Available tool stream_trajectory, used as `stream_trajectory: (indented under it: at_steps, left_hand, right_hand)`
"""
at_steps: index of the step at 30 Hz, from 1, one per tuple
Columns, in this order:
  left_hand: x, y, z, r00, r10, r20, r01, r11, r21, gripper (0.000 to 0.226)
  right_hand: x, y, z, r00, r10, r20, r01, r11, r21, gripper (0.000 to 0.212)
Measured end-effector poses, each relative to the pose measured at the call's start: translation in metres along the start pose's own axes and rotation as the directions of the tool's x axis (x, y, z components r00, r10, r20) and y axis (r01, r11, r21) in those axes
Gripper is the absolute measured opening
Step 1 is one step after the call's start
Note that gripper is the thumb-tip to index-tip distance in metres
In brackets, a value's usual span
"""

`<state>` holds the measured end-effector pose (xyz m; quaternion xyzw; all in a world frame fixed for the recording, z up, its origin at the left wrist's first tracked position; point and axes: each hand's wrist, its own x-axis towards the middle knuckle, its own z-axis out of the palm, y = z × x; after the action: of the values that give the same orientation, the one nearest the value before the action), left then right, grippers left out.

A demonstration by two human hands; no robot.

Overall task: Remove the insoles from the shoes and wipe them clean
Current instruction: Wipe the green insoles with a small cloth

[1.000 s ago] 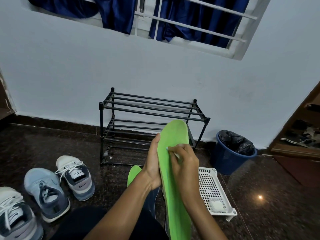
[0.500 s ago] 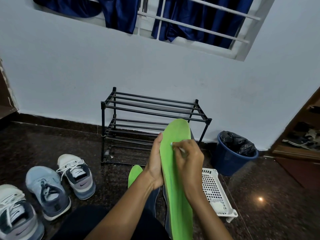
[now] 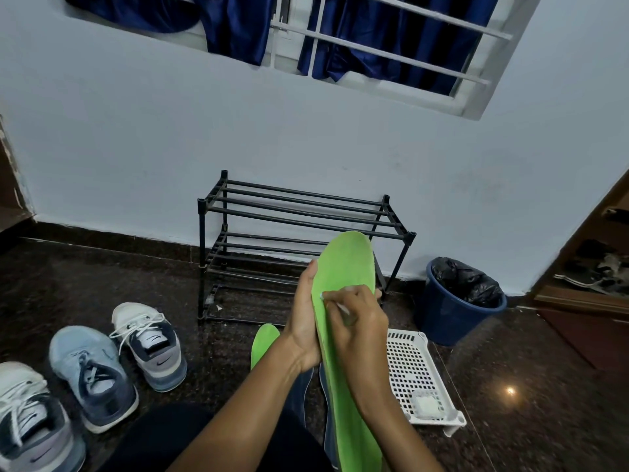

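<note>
The left hand (image 3: 303, 332) grips one long edge of a green insole (image 3: 343, 264), thumb up along the rim and fingers curled behind. It props the insole upright with the toe away from the person, probably so the flat face is steady and turned towards the wiping hand. The right hand (image 3: 357, 321) has its fingers curled, pinching a small white wipe (image 3: 342, 307) against the upper half of that face. The wipe is too small to tell whether it is cloth or a swab.

On the floor just beyond the wrists lies a second green insole (image 3: 263, 345), with a white basket (image 3: 408, 369) beside it on the right. Three shoes (image 3: 149, 345) stand well apart to the left. A black rack (image 3: 296, 212) and a blue bin (image 3: 456, 318) stand against the wall.

Compared with half a second ago, the wipe's tip sits slightly farther from the toe and nearer the insole's left edge. The left hand's hold looks unchanged.
</note>
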<state>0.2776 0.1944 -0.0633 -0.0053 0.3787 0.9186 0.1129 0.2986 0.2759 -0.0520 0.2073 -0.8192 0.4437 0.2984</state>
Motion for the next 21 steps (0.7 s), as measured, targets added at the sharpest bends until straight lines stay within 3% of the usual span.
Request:
stream_trajectory:
  at_steps: [9,15,21]
  left_hand:
    - [0.002,0.000,-0.001,0.999,-0.003,0.042,0.004,1.000,-0.020,0.065]
    - [-0.001,0.002,0.001,1.000,-0.010,0.020,0.011,1.000,-0.005,0.077]
    - [-0.002,0.001,0.004,1.000,0.015,0.016,-0.014,1.000,-0.019,0.073]
  right_hand:
    - [0.030,0.011,-0.004,0.988,0.106,-0.111,-0.106,0.994,0.012,0.014]
    - [0.000,0.002,0.007,0.999,-0.028,-0.018,0.027,0.999,-0.040,0.016]
    - [0.008,0.004,0.003,0.999,-0.022,-0.029,0.020,0.996,-0.084,0.013]
